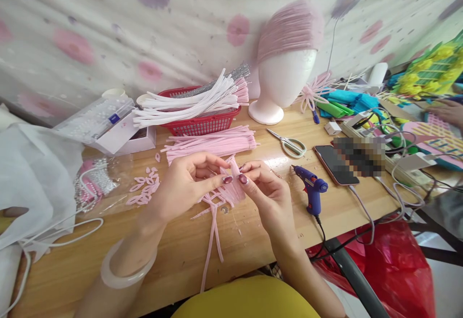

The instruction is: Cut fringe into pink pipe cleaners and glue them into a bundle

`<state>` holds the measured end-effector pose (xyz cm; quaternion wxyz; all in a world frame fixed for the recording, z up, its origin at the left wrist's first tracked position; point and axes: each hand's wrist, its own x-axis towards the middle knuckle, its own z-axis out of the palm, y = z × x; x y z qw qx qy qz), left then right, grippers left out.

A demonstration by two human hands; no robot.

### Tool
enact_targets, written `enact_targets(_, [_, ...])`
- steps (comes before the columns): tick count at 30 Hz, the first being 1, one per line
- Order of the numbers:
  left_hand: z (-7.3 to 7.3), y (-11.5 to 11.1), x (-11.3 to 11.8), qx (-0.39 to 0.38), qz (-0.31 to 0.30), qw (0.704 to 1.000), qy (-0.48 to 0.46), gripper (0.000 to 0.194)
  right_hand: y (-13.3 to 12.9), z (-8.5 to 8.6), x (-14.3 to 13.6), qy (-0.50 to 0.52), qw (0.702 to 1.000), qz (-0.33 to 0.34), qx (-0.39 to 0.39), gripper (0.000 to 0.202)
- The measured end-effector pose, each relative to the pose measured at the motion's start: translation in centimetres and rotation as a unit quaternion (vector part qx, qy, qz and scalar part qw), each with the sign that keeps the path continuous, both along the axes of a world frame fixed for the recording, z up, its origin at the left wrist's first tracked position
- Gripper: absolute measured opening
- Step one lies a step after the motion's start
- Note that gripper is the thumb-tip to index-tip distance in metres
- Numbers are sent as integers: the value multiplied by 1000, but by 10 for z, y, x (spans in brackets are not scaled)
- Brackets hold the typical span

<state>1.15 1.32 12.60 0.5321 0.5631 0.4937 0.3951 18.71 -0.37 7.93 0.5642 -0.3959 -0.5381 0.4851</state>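
Between thumb and fingers, my left hand (184,183) pinches the left side of a pale pink pipe-cleaner piece (233,190). My right hand (269,200) grips its right side, both thumbs close together at the top. Crossed pink pipe cleaners (211,241) lie below it and trail toward the table's front edge; whether they join the piece I cannot tell. Behind the hands is a bundle of straight pink pipe cleaners (210,144). Small pink loops (145,190) are scattered left of my left hand. Fingers partly cover the held piece.
A red basket (202,126) carries white pipe cleaners (188,103). Right of it stands a foam head (285,74) with a pink wrapped cap. Scissors (291,145), a blue glue gun (311,187) with its cord, and a phone (336,163) lie rightward. Another person's hand (446,113) shows far right.
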Motion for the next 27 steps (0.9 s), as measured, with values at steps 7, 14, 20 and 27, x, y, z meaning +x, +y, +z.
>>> enact_targets(7, [-2, -2, -1, 20, -15, 1000, -8, 13, -1, 2, 5, -22, 1000, 1, 17, 11])
enact_targets(14, [-2, -3, -1, 23, -10, 1000, 3, 17, -5, 4, 10, -79, 995, -22, 53, 8])
enact_targets(20, [-1, 0, -5, 16, -42, 998, 43, 32, -19, 21, 54, -163, 921, -313, 165, 7])
enact_targets(27, [0, 2, -5, 10, -64, 995, 70, 25, -35, -29, 158, -284, 853, -436, -37, 39])
